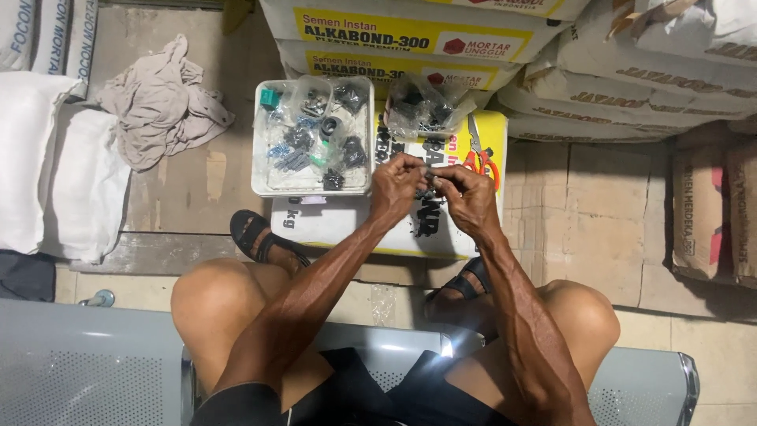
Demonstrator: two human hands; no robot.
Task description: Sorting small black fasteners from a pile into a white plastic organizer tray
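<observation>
**Two hands pinch a small dark part above a sack on the floor**

Stacked paper sacks (pixel 441 35) fill the top of the view, with more piled to the right (pixel 670 71). White woven bags (pixel 47 166) lie at the left edge, and a crumpled beige cloth (pixel 158 99) rests on the bare floor beside them. A grey perforated metal bench (pixel 87 367) runs along the bottom, and the person sits on it with knees apart and sandalled feet on the floor.

Between the feet lies a white and yellow sack (pixel 481 229), laid flat and serving as a work surface. On its upper left part stands a clear plastic tray (pixel 260 170), filled with small bags of dark fittings and blue screws. Just right of the tray is a clear plastic bag (pixel 422 106) holding more dark pieces. Orange-handled scissors (pixel 481 158) lie on the sack near the right hand.

The left hand (pixel 397 185) and the right hand (pixel 467 193) meet over the sack, just right of the tray. Both are closed to a fingertip pinch on one small dark part (pixel 430 175), held between them in the air. It is too small to tell what kind of part it is.
</observation>
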